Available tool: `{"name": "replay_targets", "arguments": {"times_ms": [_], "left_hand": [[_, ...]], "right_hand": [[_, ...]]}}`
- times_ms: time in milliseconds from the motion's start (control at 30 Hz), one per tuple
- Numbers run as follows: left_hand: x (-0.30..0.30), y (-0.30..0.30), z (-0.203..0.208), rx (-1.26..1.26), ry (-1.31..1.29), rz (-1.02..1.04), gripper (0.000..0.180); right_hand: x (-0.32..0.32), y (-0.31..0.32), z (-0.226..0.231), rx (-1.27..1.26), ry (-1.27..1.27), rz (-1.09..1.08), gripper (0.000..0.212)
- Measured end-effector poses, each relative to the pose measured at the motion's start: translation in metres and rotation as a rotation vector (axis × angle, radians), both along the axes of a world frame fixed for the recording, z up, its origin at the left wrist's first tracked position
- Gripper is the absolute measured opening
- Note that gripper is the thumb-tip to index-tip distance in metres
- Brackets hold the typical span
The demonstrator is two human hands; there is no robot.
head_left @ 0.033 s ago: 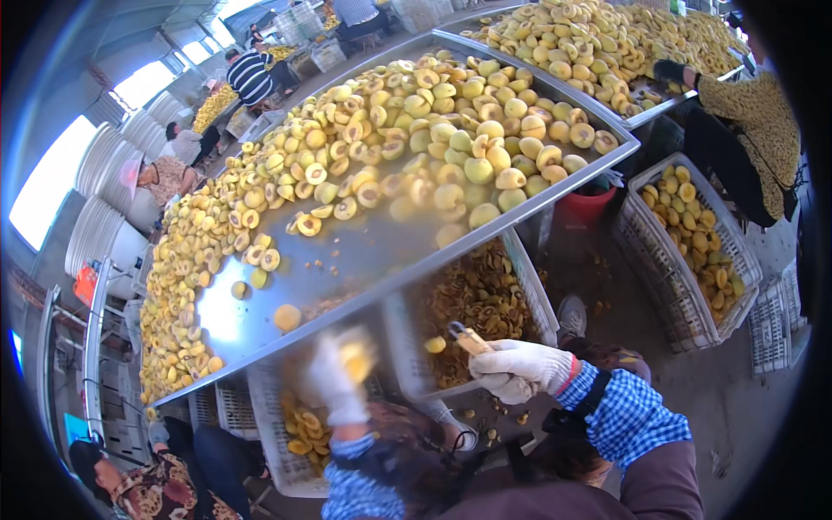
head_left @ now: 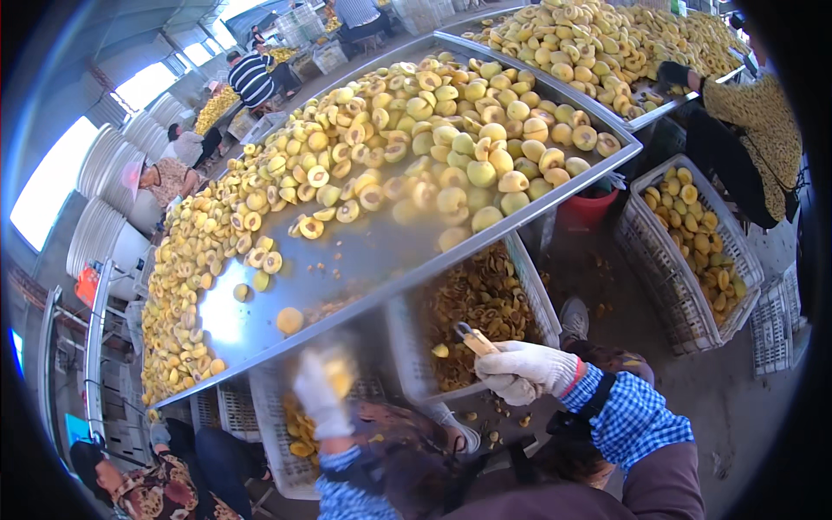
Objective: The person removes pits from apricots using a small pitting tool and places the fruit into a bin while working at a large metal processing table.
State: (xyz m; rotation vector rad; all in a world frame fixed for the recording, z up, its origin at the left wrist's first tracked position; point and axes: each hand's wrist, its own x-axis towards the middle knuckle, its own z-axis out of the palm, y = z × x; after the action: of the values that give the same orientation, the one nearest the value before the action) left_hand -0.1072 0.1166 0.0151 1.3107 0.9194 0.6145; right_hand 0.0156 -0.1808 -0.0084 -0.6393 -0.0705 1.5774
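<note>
My left hand [head_left: 319, 400], in a white glove and blurred, is closed on a yellow peach half [head_left: 341, 376] just off the near edge of the metal table [head_left: 347, 251]. My gloved right hand [head_left: 530, 367] grips a pitting tool with a light wooden handle [head_left: 478, 341] and a dark metal tip pointing up and left. Tool and fruit are apart. Beneath the tool stands a white crate of brownish-yellow scraps [head_left: 490, 290]; a small yellow piece [head_left: 440, 350] shows near the tip. Under my left hand is a crate with yellow fruit pieces [head_left: 301, 433].
Many peach halves [head_left: 485, 160] are heaped across the table. At right are a crate of yellow fruit [head_left: 693, 243], a red bucket [head_left: 589, 210] and a co-worker [head_left: 754, 139]. Another person's legs [head_left: 227, 459] are at lower left. Stacked white tubs [head_left: 102, 234] stand at far left.
My left hand has moved slightly left and down with the peach half. My right hand and the pitting tool have shifted a little to the right.
</note>
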Motion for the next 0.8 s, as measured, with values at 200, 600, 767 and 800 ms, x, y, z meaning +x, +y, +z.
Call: {"name": "replay_targets", "arguments": {"times_ms": [200, 600, 767, 800], "left_hand": [[-0.011, 0.09, 0.033, 1.167, 0.712, 0.025, 0.038], [0.288, 0.132, -0.014, 1.058, 0.951, -0.303, 0.055], [0.277, 0.13, -0.031, 1.356, 0.529, -0.277, 0.055], [0.272, 0.129, -0.038, 1.356, 0.521, -0.281, 0.055]], "right_hand": [[-0.005, 0.01, 0.018, -0.147, -0.218, -0.015, 0.032], [0.021, 0.01, 0.022, -0.256, -0.42, -0.096, 0.027], [0.018, 0.01, 0.031, -0.222, -0.345, -0.102, 0.022], [0.018, 0.011, 0.034, -0.196, -0.353, -0.084, 0.017]]}}
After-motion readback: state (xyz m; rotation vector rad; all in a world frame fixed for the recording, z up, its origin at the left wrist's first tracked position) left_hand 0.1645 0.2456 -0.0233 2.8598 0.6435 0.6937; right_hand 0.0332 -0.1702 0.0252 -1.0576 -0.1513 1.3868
